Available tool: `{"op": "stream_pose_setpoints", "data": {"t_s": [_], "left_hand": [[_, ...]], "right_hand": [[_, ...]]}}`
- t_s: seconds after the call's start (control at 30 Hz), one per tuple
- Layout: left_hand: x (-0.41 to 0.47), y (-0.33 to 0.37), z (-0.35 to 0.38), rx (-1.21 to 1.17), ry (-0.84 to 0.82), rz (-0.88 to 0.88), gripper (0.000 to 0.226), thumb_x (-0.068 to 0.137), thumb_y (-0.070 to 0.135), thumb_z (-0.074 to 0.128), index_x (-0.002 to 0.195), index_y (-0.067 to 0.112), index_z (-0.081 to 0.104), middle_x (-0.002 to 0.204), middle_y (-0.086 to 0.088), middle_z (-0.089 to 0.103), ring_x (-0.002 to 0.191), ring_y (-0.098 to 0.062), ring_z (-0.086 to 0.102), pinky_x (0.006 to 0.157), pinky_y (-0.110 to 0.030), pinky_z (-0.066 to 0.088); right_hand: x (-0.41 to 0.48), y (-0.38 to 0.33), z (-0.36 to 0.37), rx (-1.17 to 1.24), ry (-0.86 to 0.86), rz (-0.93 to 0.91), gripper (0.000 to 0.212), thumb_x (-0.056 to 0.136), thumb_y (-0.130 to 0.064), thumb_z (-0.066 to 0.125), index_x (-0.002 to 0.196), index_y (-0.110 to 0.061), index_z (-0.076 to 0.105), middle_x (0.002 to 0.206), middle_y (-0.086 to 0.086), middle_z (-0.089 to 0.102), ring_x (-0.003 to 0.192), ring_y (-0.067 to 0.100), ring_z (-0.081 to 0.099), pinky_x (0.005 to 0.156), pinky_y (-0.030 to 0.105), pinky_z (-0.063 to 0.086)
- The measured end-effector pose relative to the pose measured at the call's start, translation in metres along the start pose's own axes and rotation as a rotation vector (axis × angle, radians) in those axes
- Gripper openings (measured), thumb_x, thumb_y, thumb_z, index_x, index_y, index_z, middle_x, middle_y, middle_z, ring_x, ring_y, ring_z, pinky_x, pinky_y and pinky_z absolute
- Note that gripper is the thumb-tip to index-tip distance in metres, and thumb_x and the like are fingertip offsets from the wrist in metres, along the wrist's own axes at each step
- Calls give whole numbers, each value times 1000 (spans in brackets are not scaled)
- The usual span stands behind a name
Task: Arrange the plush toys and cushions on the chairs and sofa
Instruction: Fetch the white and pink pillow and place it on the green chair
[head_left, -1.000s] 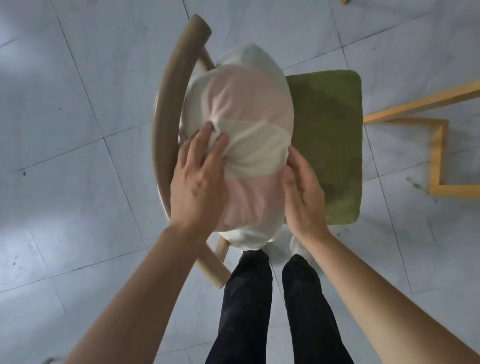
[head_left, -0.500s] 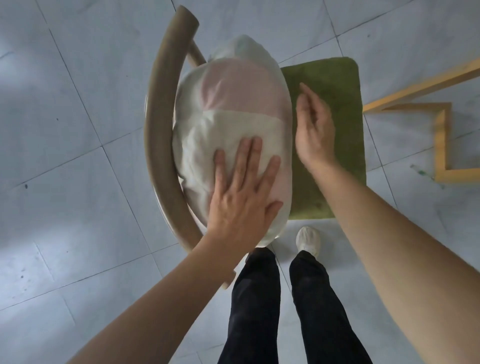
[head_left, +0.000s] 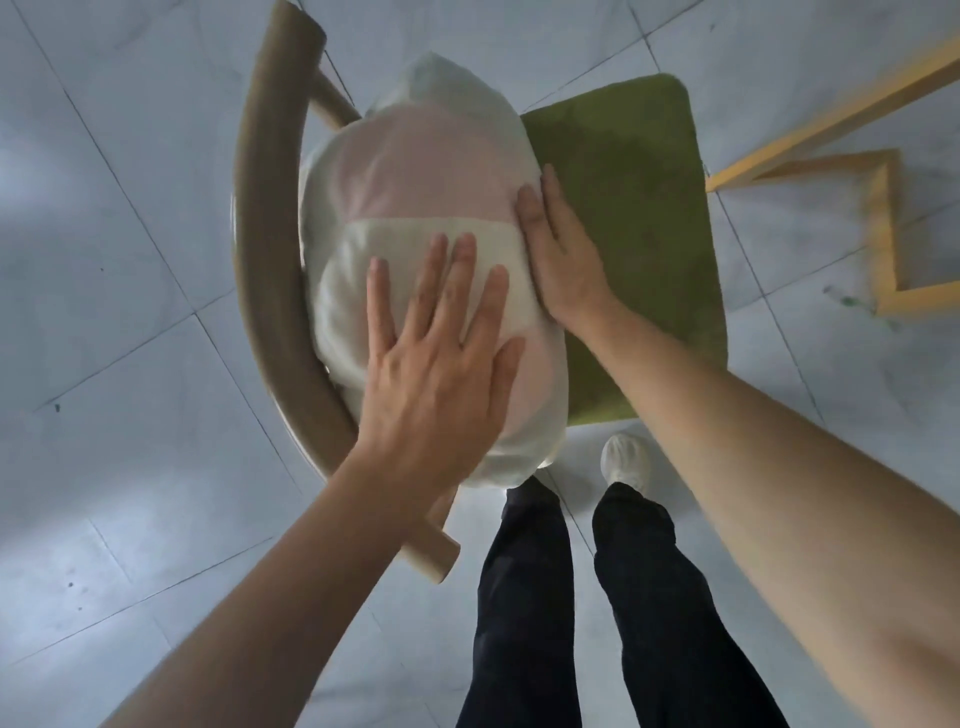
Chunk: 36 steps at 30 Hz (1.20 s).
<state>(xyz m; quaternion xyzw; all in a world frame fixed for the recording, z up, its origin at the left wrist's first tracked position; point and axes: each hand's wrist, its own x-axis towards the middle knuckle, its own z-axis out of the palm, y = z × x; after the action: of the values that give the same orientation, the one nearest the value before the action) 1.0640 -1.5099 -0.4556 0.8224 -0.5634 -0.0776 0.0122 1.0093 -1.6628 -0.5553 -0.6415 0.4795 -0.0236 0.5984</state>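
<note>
A pink and cream cushion (head_left: 415, 171) leans against the curved wooden backrest (head_left: 260, 249) of a chair with a green seat pad (head_left: 639, 218). My left hand (head_left: 441, 358) lies flat on the cushion's near face, fingers spread. My right hand (head_left: 558, 249) presses edge-on against the cushion's right side, where it meets the seat, fingers straight and together. Neither hand grips anything.
The chair stands on a pale tiled floor (head_left: 114, 218). A yellow wooden frame (head_left: 883, 228) lies on the floor to the right of the seat. My legs in dark trousers (head_left: 582, 597) and a white shoe (head_left: 626, 460) are right in front of the chair.
My left hand let go of a bunched fold and now lies flat on the cushion. My right hand moved from the cushion's near end, lifted over the seat, then came down against the cushion's right side.
</note>
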Motion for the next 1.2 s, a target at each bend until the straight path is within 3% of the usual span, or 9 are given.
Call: {"op": "stream_pose_setpoints", "data": {"t_s": [0.27, 0.47, 0.57, 0.67, 0.73, 0.83, 0.93, 1.1, 1.2], "left_hand": [[88, -41, 7, 179, -341, 11, 62, 107, 51, 26, 161, 21, 26, 171, -16, 10, 158, -37, 3, 120, -70, -3], [56, -30, 6, 140, -246, -23, 64, 107, 51, 26, 160, 14, 28, 170, -20, 13, 158, -40, 8, 124, -65, 1], [10, -19, 4, 38, -203, -79, 63, 105, 47, 34, 158, 12, 35, 168, -21, 20, 157, -41, 14, 124, -62, 3], [-39, -4, -12, -125, -232, -120, 61, 104, 44, 35, 154, 10, 43, 166, -19, 29, 155, -38, 22, 125, -57, 11], [-71, 10, -35, -297, -272, -223, 63, 104, 48, 32, 155, 13, 42, 165, -15, 34, 154, -32, 29, 124, -52, 19], [-113, 29, -91, -613, -292, -463, 68, 101, 58, 29, 158, 22, 37, 158, -5, 47, 148, -23, 40, 117, -47, 34], [-147, 42, -154, -786, -153, -638, 54, 106, 43, 45, 155, 22, 41, 142, 21, 49, 146, -16, 42, 111, -32, 37], [-204, 42, -238, -983, 166, -825, 57, 99, 46, 51, 154, 31, 41, 153, 11, 49, 141, -12, 48, 115, -37, 39], [-241, 39, -276, -1084, 422, -923, 60, 93, 43, 54, 150, 26, 47, 145, 9, 56, 132, -12, 55, 105, -28, 43]], "right_hand": [[-137, 82, 24, -7, -93, 79, 90, 86, -85, 25, 160, -39, -1, 170, -9, 5, 155, 4, 5, 119, 26, 14], [-169, 115, 34, 5, -110, 122, 89, 90, -80, 34, 158, -39, -7, 169, -11, 6, 156, 7, 7, 122, 48, 27], [-164, 111, 28, -27, -134, 114, 88, 91, -79, 35, 159, -38, -3, 167, -8, 19, 153, 11, 21, 118, 47, 34], [-166, 97, 9, -154, -183, 115, 83, 92, -78, 31, 159, -30, 19, 159, -8, 39, 144, 13, 39, 112, 43, 40], [-181, 72, -13, -228, -206, 101, 80, 93, -76, 27, 154, -25, 34, 154, -6, 46, 141, 14, 44, 114, 41, 39], [-220, 12, -56, -284, -229, 68, 65, 102, -61, 33, 155, -24, 35, 158, -5, 43, 143, 13, 43, 116, 36, 36], [-265, -49, -94, -311, -186, 20, 59, 103, -55, 36, 155, -27, 35, 155, -4, 46, 138, 12, 47, 101, 18, 37], [-329, -129, -134, -221, -72, -124, 57, 100, -55, 45, 153, -34, 39, 153, -10, 47, 119, -13, 46, 86, 3, 35], [-360, -162, -143, -89, -45, -213, 55, 99, -46, 51, 151, -30, 42, 148, -15, 48, 110, -31, 46, 83, -5, 38]]}}
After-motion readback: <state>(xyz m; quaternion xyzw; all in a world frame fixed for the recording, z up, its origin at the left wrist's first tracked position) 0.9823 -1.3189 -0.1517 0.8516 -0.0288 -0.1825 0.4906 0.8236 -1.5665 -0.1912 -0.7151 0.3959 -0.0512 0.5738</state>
